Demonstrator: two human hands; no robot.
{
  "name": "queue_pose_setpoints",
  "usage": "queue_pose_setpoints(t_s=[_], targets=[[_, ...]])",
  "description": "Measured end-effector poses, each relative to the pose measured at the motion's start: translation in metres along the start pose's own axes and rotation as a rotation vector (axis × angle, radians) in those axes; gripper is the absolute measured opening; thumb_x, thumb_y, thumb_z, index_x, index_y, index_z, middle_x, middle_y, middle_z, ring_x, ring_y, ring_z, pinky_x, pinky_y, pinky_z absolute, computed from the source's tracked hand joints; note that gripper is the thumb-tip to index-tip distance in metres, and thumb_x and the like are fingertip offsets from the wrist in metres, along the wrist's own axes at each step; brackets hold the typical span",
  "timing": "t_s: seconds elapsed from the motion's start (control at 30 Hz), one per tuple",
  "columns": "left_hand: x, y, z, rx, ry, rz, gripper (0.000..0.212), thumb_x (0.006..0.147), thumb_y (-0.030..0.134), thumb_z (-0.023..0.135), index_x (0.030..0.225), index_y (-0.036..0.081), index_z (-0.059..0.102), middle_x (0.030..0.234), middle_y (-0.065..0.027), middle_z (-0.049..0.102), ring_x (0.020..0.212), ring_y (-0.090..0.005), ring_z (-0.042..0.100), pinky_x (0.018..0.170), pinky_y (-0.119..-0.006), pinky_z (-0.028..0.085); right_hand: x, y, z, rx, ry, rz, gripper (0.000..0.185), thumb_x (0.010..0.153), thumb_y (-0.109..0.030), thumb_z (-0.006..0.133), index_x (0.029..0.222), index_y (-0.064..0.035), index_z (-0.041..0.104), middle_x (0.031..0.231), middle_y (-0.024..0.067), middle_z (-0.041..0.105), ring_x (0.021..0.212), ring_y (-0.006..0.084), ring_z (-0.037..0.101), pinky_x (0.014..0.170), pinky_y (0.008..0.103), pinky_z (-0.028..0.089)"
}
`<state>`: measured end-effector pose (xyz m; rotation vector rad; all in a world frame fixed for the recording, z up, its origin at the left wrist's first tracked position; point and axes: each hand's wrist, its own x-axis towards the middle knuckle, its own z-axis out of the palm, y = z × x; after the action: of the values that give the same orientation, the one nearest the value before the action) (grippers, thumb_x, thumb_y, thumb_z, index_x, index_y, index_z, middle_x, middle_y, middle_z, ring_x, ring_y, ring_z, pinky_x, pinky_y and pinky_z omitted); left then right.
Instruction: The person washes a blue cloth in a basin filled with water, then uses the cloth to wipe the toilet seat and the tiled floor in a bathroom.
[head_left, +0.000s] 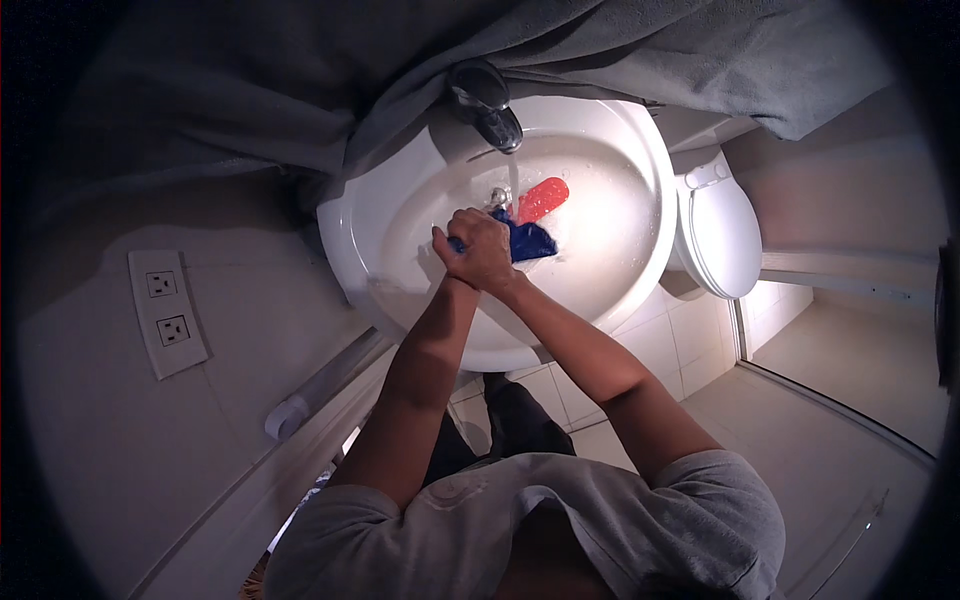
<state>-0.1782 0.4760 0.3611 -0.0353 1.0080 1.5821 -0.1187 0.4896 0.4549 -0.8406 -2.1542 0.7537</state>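
Over the basin of a white washbasin (352, 247), my two hands are pressed together around a wet blue cloth (534, 246). My right hand (489, 244) lies on top, its fingers curled over. Mostly covered by it, my left hand (445, 259) grips the bunched cloth, and a bit of blue shows beside the thumb. The rest of the cloth spreads out to the right of the hands. Behind it lies a flat red object (547, 196) with a rounded end and light specks, partly covered by the cloth. Water (514, 180) runs down onto them from a chrome faucet (491, 112).
A grey towel-like cloth (720, 67) hangs behind the basin. To the right stands a white toilet (720, 232) with its lid down, near a glass partition's metal track (832, 409). On the left are a double wall outlet (169, 315) and a white roll-like object (286, 418).
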Motion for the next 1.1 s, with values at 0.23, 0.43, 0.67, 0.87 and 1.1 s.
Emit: queue_pose_setpoints(t_s=[0.23, 0.43, 0.67, 0.87, 1.1], targets=[[0.001, 0.006, 0.065, 0.402, 0.356, -0.147, 0.022, 0.080, 0.021, 0.046, 0.093, 0.004, 0.053, 0.088, -0.0110, 0.055, 0.078, -0.0194, 0.054, 0.067, -0.036, 0.043, 0.012, 0.077, -0.010, -0.205, 0.271, 0.371, 0.018, 0.070, -0.018, 0.053, 0.065, -0.0028, 0.061, 0.062, 0.0167, 0.058, 0.060, 0.0338, 0.057, 0.058, 0.0424, 0.043], [-0.004, 0.012, 0.068, 0.158, 0.058, -0.028, 0.013, 0.076, 0.020, 0.054, 0.072, 0.007, 0.054, 0.070, -0.0044, 0.053, 0.062, -0.0163, 0.054, 0.056, -0.029, 0.045, 0.008, 0.075, -0.014, 0.043, 0.371, 0.388, 0.016, 0.070, -0.016, 0.057, 0.062, -0.0022, 0.056, 0.060, 0.0195, 0.052, 0.059, 0.0321, 0.054, 0.059, 0.0390, 0.041], [-0.018, 0.054, 0.083, -0.206, 0.098, 0.185, 0.013, 0.078, 0.018, 0.055, 0.081, 0.005, 0.056, 0.064, 0.0013, 0.049, 0.060, -0.0122, 0.053, 0.059, -0.026, 0.045, 0.011, 0.049, -0.037, 1.325, -0.158, 1.096, 0.058, 0.079, -0.062, 0.042, 0.094, -0.0070, 0.055, 0.084, 0.0047, 0.057, 0.073, 0.0132, 0.055, 0.062, 0.0270, 0.045], [-0.024, 0.025, 0.048, 0.301, 0.034, 0.415, 0.025, 0.088, 0.020, 0.047, 0.106, 0.003, 0.052, 0.097, -0.0114, 0.057, 0.093, -0.0175, 0.055, 0.083, -0.033, 0.044, 0.043, 0.065, -0.031, 1.508, 0.107, 0.945, 0.021, 0.072, -0.004, 0.063, 0.089, -0.0059, 0.051, 0.084, 0.0090, 0.058, 0.075, 0.0161, 0.059, 0.056, 0.0253, 0.049], [-0.026, 0.042, 0.067, -0.311, -0.056, -0.270, 0.039, 0.092, 0.035, 0.030, 0.113, 0.004, 0.043, 0.109, -0.0111, 0.050, 0.098, -0.0218, 0.054, 0.089, -0.040, 0.043, 0.041, 0.038, -0.052, 0.352, -0.099, -0.052, 0.027, 0.064, 0.001, 0.058, 0.090, -0.0031, 0.051, 0.082, 0.0103, 0.059, 0.074, 0.0218, 0.061, 0.069, 0.0295, 0.047]])
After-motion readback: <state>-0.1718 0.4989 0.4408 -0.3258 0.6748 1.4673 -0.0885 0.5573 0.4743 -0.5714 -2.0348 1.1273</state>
